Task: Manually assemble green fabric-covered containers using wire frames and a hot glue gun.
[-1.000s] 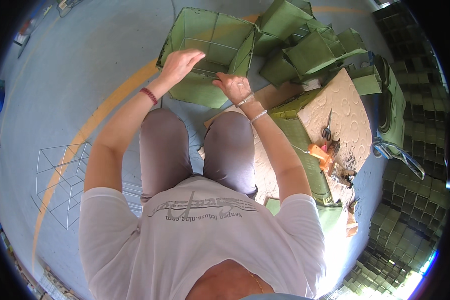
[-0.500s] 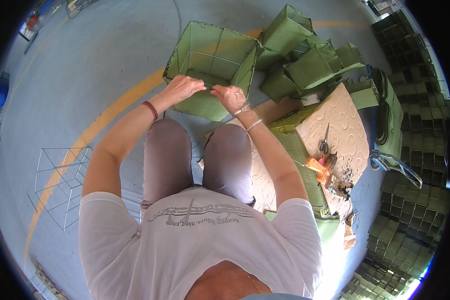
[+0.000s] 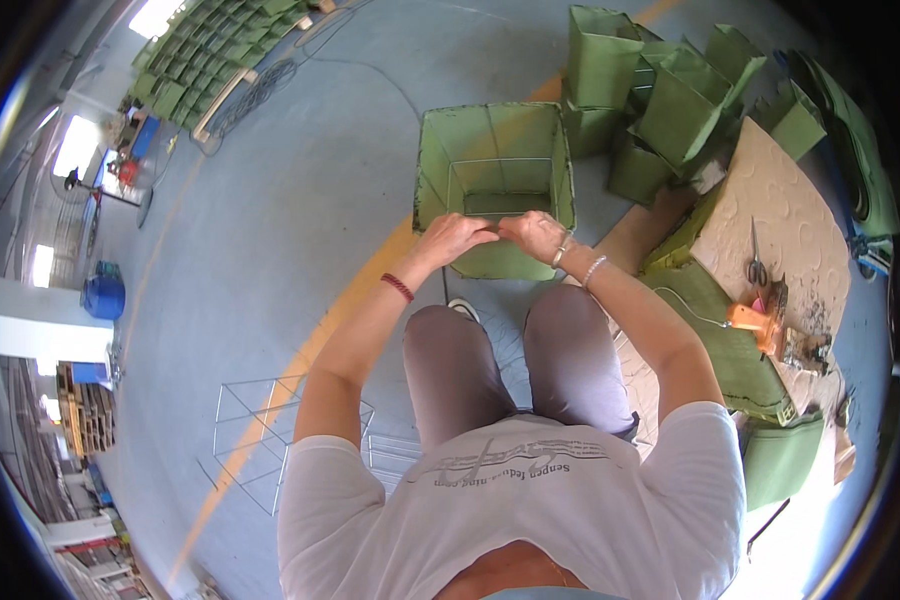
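A green fabric-lined wire box (image 3: 492, 165), open at the top, stands on the grey floor in front of my knees. My left hand (image 3: 452, 238) and my right hand (image 3: 536, 234) rest side by side on the middle of its near rim, fingers curled over the edge of the fabric and wire. A red band is on my left wrist, silver bracelets on my right. I cannot make out any tool in either hand.
Several finished green boxes (image 3: 660, 95) are stacked at the back right. A beige board (image 3: 770, 210) at my right carries scissors (image 3: 756, 266) and an orange tool (image 3: 760, 325). A bare wire frame (image 3: 270, 440) lies at my left. A yellow floor line (image 3: 330, 330) runs diagonally.
My hands have come together at the middle of the box's near rim; a second ago they were apart. The box now stands squarer, with its opening facing up.
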A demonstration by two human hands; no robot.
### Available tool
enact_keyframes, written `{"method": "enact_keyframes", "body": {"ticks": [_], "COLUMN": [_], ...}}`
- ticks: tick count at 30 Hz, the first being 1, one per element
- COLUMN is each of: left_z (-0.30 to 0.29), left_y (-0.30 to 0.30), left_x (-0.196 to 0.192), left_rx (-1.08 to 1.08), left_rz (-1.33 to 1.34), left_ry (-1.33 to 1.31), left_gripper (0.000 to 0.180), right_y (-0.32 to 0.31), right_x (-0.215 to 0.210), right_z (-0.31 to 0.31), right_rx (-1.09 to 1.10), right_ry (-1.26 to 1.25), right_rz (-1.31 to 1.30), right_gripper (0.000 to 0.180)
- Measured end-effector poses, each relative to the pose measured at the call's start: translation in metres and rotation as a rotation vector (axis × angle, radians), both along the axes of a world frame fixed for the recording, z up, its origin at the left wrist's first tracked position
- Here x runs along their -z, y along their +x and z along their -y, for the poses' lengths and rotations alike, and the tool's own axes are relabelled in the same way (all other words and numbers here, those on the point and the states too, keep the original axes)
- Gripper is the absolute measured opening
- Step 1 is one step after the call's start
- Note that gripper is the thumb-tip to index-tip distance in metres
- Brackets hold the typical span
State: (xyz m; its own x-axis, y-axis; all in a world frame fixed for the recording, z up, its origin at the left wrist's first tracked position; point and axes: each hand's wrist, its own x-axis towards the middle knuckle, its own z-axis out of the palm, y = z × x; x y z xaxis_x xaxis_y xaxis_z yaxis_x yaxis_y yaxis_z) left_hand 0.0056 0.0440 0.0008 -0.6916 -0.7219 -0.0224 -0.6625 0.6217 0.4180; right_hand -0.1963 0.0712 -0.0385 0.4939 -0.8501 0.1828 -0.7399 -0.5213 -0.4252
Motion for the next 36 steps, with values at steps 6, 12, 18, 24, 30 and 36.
{"method": "enact_keyframes", "body": {"ticks": [6,12,18,24,30,36], "left_z": [0.069,0.119,0.106,0.105,0.099,0.071], "left_y": [0.018,0.054,0.037,0.035,0.038,0.045], "left_x": [0.002,0.038,0.038,0.032,0.022,0.028], "left_rx": [-0.562,-0.736,-0.756,-0.774,-0.806,-0.762], "left_rz": [-0.513,0.004,0.069,0.069,0.14,0.038], "left_ry": [-0.365,-0.133,-0.202,-0.201,-0.112,-0.134], "left_gripper": [0.043,0.058,0.052,0.051,0.051,0.047], "right_y": [0.002,0.022,0.017,0.017,0.014,-0.022], "right_x": [-0.015,-0.02,-0.03,-0.021,-0.017,-0.012], "right_z": [-0.003,-0.001,-0.003,0.001,-0.002,-0.007], "right_rx": [0.041,0.045,0.049,0.04,0.051,0.034], "right_ry": [0.062,0.142,0.231,0.112,0.056,-0.108], "right_rz": [-0.154,-0.141,-0.178,-0.158,-0.148,-0.199], "right_gripper": [0.035,0.037,0.039,0.041,0.039,0.037]}}
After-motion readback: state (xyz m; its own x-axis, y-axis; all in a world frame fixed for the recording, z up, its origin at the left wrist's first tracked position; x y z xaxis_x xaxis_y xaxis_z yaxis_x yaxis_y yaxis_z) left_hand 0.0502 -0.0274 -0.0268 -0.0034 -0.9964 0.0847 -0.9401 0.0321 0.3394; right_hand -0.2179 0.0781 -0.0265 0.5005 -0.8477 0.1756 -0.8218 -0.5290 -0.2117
